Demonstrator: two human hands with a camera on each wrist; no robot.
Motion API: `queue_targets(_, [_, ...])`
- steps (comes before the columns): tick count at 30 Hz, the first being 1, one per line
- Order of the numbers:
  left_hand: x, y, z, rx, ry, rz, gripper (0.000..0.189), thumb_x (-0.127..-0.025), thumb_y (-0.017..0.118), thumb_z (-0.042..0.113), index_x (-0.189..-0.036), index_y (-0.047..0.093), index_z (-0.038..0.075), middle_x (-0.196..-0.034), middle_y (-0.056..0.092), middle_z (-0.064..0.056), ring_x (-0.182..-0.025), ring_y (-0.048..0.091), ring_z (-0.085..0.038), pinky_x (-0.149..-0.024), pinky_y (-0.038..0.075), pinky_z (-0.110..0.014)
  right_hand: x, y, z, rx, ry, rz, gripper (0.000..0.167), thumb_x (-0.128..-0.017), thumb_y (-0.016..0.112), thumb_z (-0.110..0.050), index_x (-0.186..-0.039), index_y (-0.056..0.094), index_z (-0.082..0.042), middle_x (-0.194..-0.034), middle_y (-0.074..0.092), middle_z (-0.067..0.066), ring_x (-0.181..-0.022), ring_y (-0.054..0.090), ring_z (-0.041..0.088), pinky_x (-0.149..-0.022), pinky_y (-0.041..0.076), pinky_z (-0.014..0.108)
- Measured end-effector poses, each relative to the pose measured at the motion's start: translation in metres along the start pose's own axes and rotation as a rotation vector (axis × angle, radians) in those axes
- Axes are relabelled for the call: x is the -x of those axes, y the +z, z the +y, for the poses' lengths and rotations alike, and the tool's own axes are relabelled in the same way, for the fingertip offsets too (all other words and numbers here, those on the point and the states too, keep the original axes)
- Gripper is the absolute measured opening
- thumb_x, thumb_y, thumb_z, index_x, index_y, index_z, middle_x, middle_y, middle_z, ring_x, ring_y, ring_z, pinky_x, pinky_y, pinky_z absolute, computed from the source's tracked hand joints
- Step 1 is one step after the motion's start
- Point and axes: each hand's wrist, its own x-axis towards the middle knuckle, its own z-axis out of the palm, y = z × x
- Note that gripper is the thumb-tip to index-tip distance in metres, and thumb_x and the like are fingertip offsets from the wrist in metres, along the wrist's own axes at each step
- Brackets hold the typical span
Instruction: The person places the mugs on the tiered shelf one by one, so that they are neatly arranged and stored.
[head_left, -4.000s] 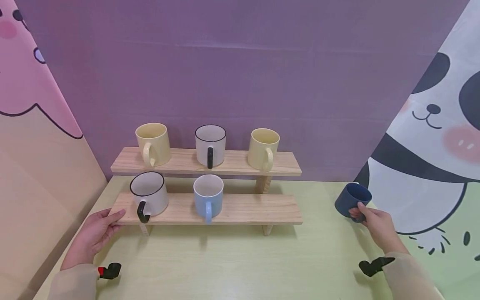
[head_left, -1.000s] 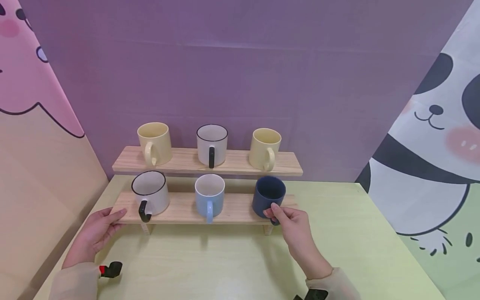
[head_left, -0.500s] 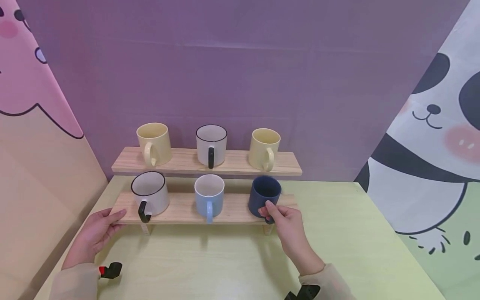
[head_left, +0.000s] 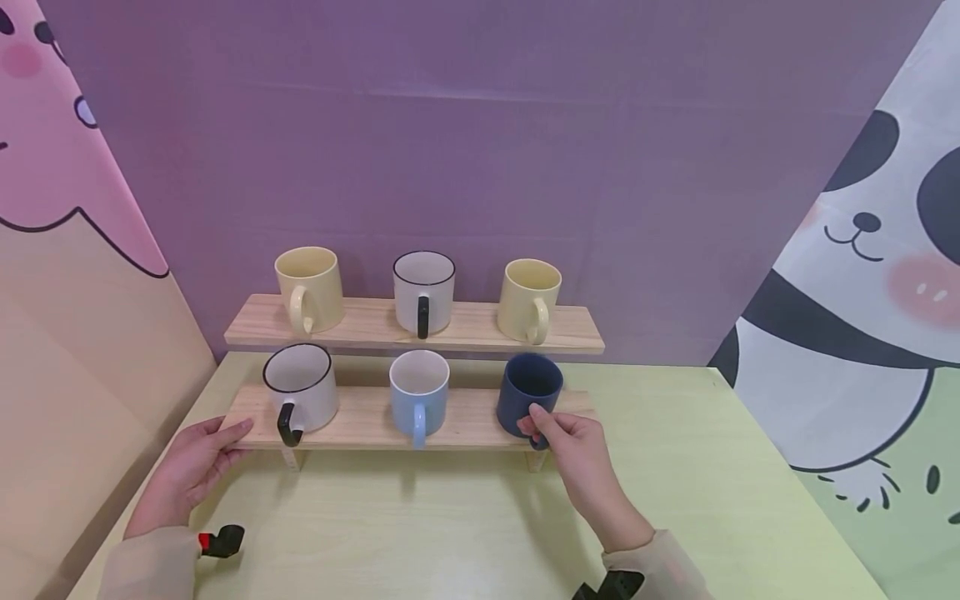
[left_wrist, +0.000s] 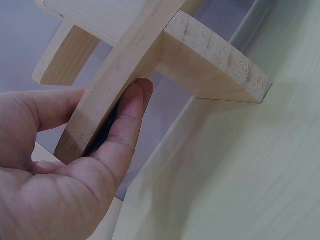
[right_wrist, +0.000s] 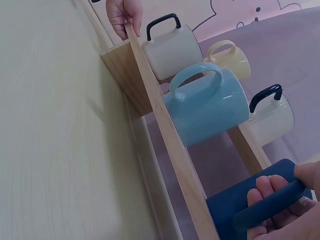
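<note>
My right hand (head_left: 588, 467) grips the handle of a dark blue mug (head_left: 516, 396), thumb near the handle's top. Upright, the mug sits at the right end of the lower board (head_left: 360, 421) of a two-tier wooden shelf. In the right wrist view, fingers pass through the handle, and the mug's base (right_wrist: 220, 202) meets the board. At the shelf's left end, my left hand (head_left: 191, 467) pinches the lower board, thumb on top and fingers beneath, as the left wrist view shows. On the same board stand a light blue mug (head_left: 405, 408) and a black-rimmed white mug (head_left: 318, 392).
The upper board (head_left: 367, 321) holds a yellow mug (head_left: 318, 292), a black-rimmed white mug (head_left: 405, 292) and another yellow mug (head_left: 517, 300). The shelf stands on a pale table (head_left: 390, 533), before a purple backdrop (head_left: 480, 167). Printed cartoon panels flank both sides.
From over the table's right side, my right hand has brought the dark blue mug left onto the lower board, then shifted it slightly left. My left hand stays on the board.
</note>
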Motion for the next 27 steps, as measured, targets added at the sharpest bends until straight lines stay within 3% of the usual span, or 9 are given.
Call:
queue_targets(18, [0.003, 0.001, 0.000, 0.015, 0.012, 0.001, 0.073, -0.104, 0.059, 0.003, -0.147, 0.007, -0.024, -0.103, 0.061, -0.006, -0.092, 0.067, -0.010, -0.090, 0.055, -0.029, -0.001, -0.005, -0.001, 0.012, 0.002, -0.044, 0.033, -0.100, 0.070, -0.025, -0.099, 0.077, 0.008, -0.097, 0.074, 0.019, -0.098, 0.069, 0.021, -0.088, 0.053, 0.027])
queue_targets(23, [0.003, -0.001, -0.001, 0.002, 0.018, -0.006, 0.073, -0.105, 0.057, 0.004, -0.147, 0.005, -0.024, -0.104, 0.060, -0.006, -0.094, 0.067, -0.008, -0.092, 0.054, -0.028, 0.001, -0.012, -0.002, 0.031, -0.009, -0.064, 0.033, -0.101, 0.069, -0.025, -0.106, 0.075, 0.007, -0.103, 0.074, 0.017, -0.106, 0.066, 0.021, -0.094, 0.053, 0.028])
queue_targets(27, [0.003, -0.005, -0.001, -0.002, 0.024, -0.014, 0.074, -0.104, 0.058, 0.005, -0.148, 0.005, -0.024, -0.104, 0.061, -0.005, -0.094, 0.066, -0.009, -0.092, 0.054, -0.029, 0.002, -0.020, -0.002, 0.026, -0.015, -0.044, 0.033, -0.101, 0.069, -0.022, -0.112, 0.073, 0.009, -0.106, 0.072, 0.016, -0.102, 0.066, 0.020, -0.093, 0.055, 0.030])
